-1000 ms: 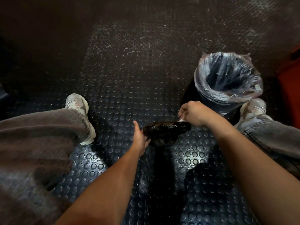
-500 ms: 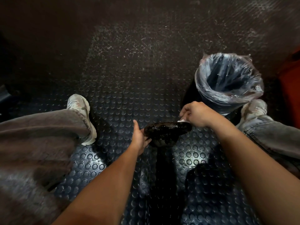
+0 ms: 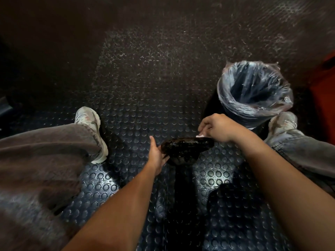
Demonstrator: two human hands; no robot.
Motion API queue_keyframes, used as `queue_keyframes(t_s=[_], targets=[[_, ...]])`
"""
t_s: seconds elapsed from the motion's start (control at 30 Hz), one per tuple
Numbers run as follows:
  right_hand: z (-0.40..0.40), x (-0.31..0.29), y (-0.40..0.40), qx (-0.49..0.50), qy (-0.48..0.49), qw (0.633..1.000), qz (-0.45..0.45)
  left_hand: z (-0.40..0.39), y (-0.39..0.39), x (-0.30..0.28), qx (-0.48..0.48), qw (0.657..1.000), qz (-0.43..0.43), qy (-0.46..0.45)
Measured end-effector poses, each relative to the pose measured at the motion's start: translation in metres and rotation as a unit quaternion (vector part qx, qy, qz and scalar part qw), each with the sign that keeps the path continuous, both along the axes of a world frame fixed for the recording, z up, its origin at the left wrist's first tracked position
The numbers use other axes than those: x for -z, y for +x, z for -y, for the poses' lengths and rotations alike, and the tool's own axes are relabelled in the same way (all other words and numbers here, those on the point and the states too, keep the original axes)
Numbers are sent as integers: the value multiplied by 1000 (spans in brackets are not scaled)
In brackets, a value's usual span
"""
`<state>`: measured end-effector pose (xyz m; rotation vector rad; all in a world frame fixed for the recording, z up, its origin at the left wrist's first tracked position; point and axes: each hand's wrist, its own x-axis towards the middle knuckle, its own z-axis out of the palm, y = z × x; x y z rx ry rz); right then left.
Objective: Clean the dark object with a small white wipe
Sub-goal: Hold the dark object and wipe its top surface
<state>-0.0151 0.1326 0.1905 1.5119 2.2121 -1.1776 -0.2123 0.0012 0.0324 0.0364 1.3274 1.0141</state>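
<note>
i'd keep my left hand (image 3: pixel 157 156) braced, gripping the near-left edge of the dark object (image 3: pixel 186 148), and draw the small white wipe (image 3: pixel 201 135) across its top in short strokes, folding to a fresh face when it soils. my right hand (image 3: pixel 216 127) pinches the wipe at the far-right rim. the object is held above the studded floor (image 3: pixel 137 98), between my knees; it looks glossy, black and lumpy.
</note>
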Motion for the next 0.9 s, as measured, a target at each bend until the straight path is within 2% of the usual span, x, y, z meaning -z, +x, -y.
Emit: queue_keyframes(t_s=[0.07, 0.13, 0.27, 0.37, 0.53, 0.63, 0.73, 0.9], targets=[[-4, 7, -11, -2, -5, 999, 45, -1, 0, 0, -2, 1000, -1, 0], [-5, 11, -25, -12, -30, 998, 48, -1, 0, 2, -3, 1000, -2, -1], [-1, 6, -35, -11, -72, 996, -43, -2, 0, 5, 0, 1000, -6, -3], [4, -1, -19, -5, -58, 996, -72, -2, 0, 6, -1, 1000, -6, 0], [0, 1, -6, 6, 25, 1000, 7, 0, 0, 6, -6, 1000, -9, -2], [-2, 7, -22, 0, -18, 999, 31, -2, -1, 6, -4, 1000, -14, -5], [-1, 12, -38, -11, -61, 998, -1, -4, -2, 7, -4, 1000, -12, -9], [9, 5, -26, -5, -59, 992, -109, -3, -4, 7, -1, 1000, -15, -13]])
